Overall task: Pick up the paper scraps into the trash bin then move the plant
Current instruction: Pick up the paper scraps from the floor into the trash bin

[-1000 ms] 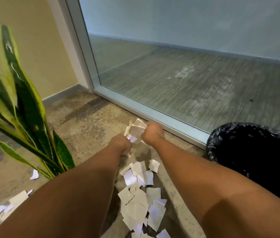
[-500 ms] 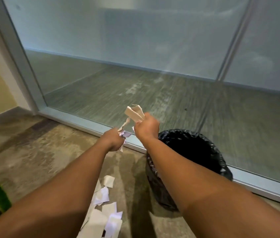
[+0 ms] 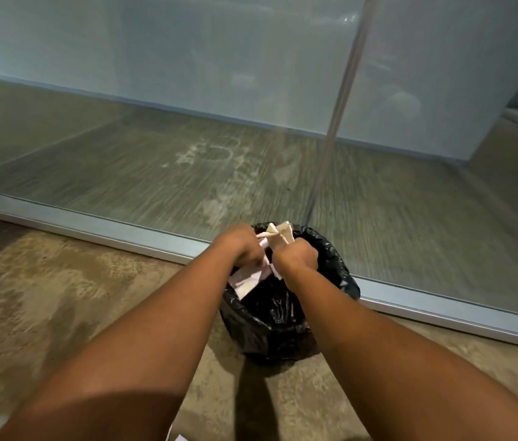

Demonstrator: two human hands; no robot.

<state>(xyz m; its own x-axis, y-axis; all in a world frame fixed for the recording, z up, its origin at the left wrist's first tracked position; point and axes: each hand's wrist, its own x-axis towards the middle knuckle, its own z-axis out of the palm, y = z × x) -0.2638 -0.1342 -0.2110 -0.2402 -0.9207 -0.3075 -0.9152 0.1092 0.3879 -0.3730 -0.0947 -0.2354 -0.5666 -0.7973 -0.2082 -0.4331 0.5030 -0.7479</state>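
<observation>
Paper scraps (image 3: 278, 237) bunched between both fists, directly above the mouth of the trash bin (image 3: 331, 262). Left hand (image 3: 241, 246) and right hand (image 3: 296, 257) clenched on the bundle, side by side, equally near the opening straight below. Bin on mottled carpet (image 3: 60, 297), against a glass wall (image 3: 187, 90).
</observation>
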